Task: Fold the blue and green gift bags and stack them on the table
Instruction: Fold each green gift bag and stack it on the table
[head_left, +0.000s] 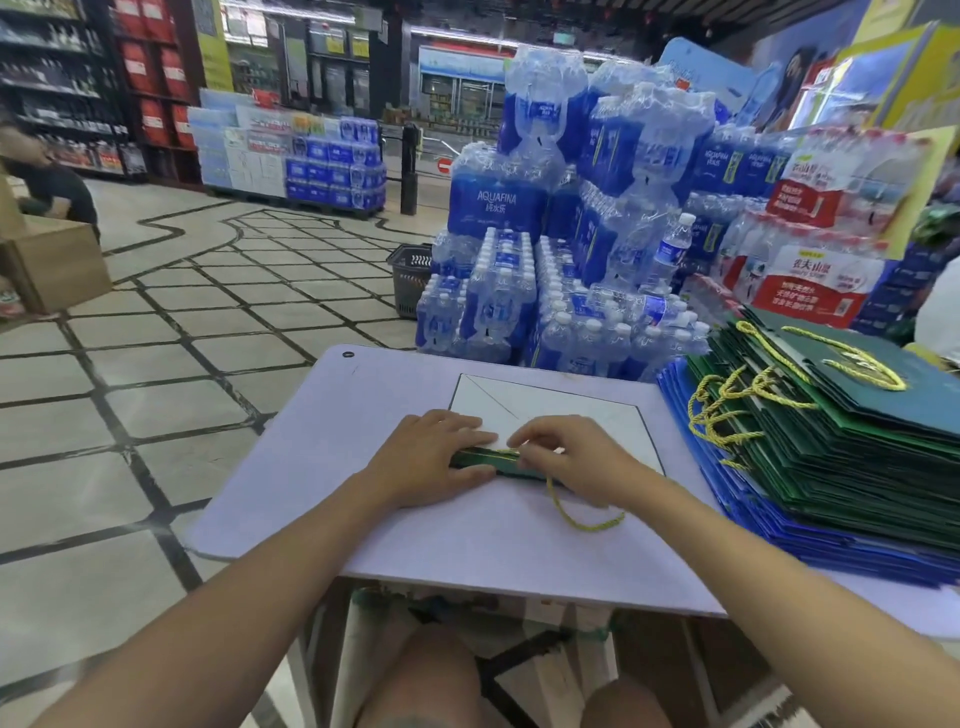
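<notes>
- While I watch from the head camera, the left hand (436, 457) lies flat with straight fingers, pressing on the green gift bag (485, 460) in the middle of the table (322, 441).
- From the bag I see only a narrow green strip between the two hands, and beyond it a white panel (571, 405) with a dark edge and a diagonal crease, lying flat on the tabletop.
- The right hand (571, 457) rests on the same strip with bent fingers, tips down by the yellow cord handle (582, 522); I cannot tell whether it pinches the cord or only presses.
- That cord loops out from under the right hand toward the table's near edge.
- On the table's right side sits a tall stack of flat bags: green folded bags (857, 447) with yellow cords on top, blue folded bags (831, 540) beneath.
- Behind the table stand shrink-wrapped packs of water bottles (519, 291), and a dark shopping basket (413, 278) is on the tiled floor just left of them.
</notes>
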